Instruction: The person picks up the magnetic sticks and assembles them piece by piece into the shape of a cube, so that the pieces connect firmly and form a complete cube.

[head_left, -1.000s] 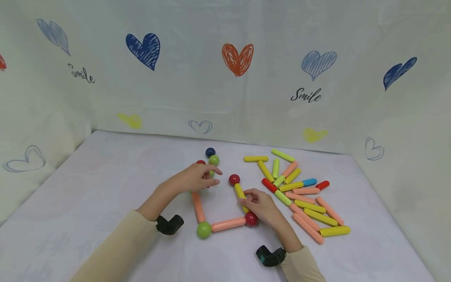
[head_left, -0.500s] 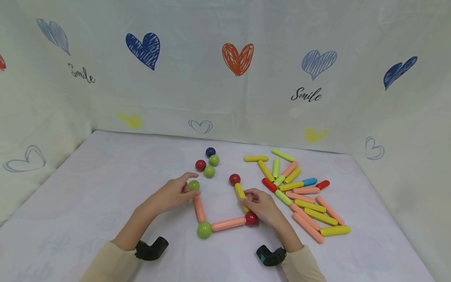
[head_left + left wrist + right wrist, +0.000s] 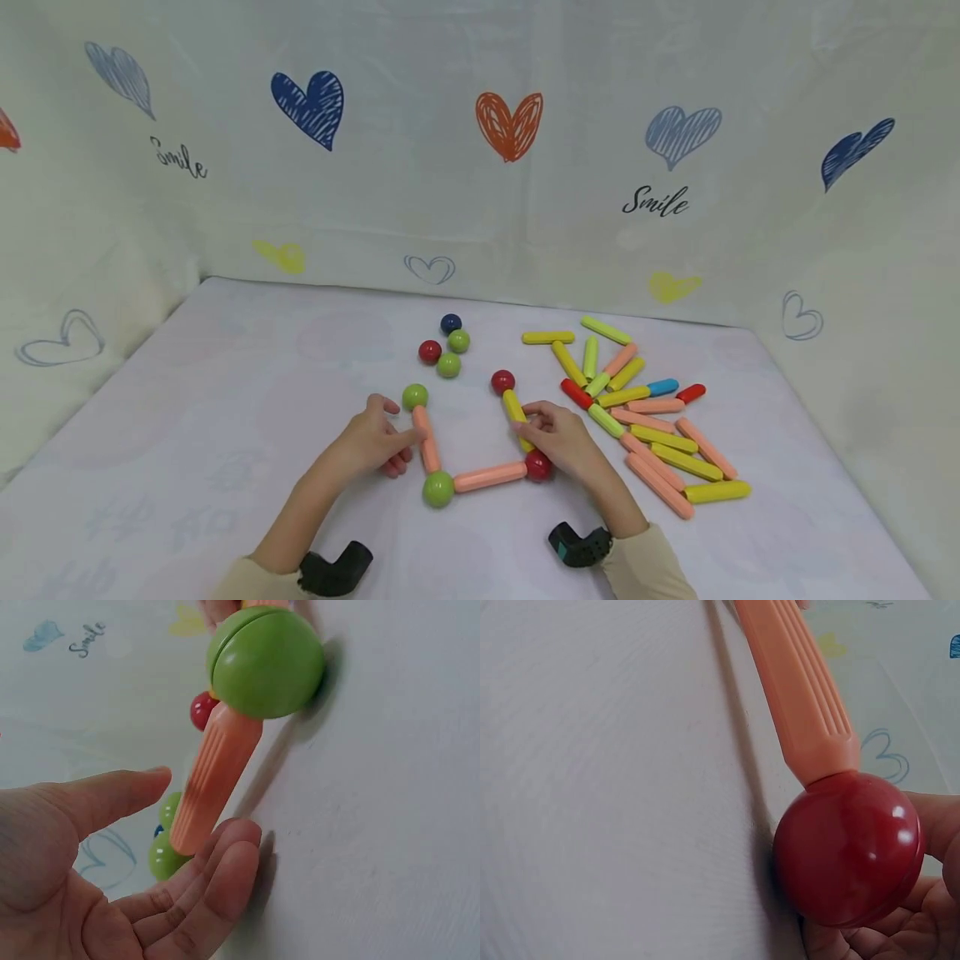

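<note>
A three-sided frame of sticks and balls lies on the table in the head view. Its left side is an orange stick between a green ball at the near corner and another green ball at the far end. Beside that stick is my left hand, thumb and fingers spread apart around it without gripping. My right hand pinches the yellow stick on the right side. That stick joins a far red ball to a near red ball; a second orange stick runs across the front.
Behind the frame sit several loose balls, among them a blue ball and a red ball. Many loose sticks, such as a blue stick, are heaped to the right. A heart-printed cloth hangs behind the table.
My left hand has come back toward me from the loose balls, past the far green ball, to the left orange stick. The right hand has stayed on the yellow stick.
</note>
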A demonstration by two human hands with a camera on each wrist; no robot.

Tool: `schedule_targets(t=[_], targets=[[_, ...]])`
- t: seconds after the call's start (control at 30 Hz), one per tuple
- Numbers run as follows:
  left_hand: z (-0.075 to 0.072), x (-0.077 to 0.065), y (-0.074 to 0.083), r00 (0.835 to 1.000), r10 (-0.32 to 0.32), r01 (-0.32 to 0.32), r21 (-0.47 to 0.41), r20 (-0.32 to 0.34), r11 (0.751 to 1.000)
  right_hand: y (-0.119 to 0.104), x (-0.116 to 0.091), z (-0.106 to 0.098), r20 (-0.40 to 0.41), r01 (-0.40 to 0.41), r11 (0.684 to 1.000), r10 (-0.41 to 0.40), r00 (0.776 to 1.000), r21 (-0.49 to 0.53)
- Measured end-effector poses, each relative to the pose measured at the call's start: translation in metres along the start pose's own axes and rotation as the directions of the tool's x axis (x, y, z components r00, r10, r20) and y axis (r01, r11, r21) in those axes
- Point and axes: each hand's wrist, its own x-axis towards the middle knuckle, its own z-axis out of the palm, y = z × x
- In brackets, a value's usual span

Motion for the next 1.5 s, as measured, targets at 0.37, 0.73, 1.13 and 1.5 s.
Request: schedule_targets(t=[0.37, 0.73, 1.13, 1.5], targets=[[0.015, 0.002, -0.003, 0.999, -0.016, 0.017, -0.042, 0.037, 0.999, -0.008, -0.006, -0.002, 0.018, -0.073, 0.993, 0.076, 0.997, -0.097], [0.022, 0.009, -0.006, 0.999, 0.048, -0.046, -0.109, 0.014, 0.993, -0.006, -0.006, -0.008, 0.066, -0.154, 0.981, 0.163, 0.984, -0.118], [0.02, 0.021, -0.017, 0.987, 0.141, -0.133, -0.102, 0.083, 0.986, -0.004, -0.009, -0.014, 0.11, -0.188, 0.981, 0.191, 0.975, -0.039], [0.023, 0.022, -0.013, 0.995, 0.082, -0.078, -0.055, 0.057, 0.995, -0.003, -0.01, -0.019, 0.19, -0.158, 0.987, 0.158, 0.969, -0.016]])
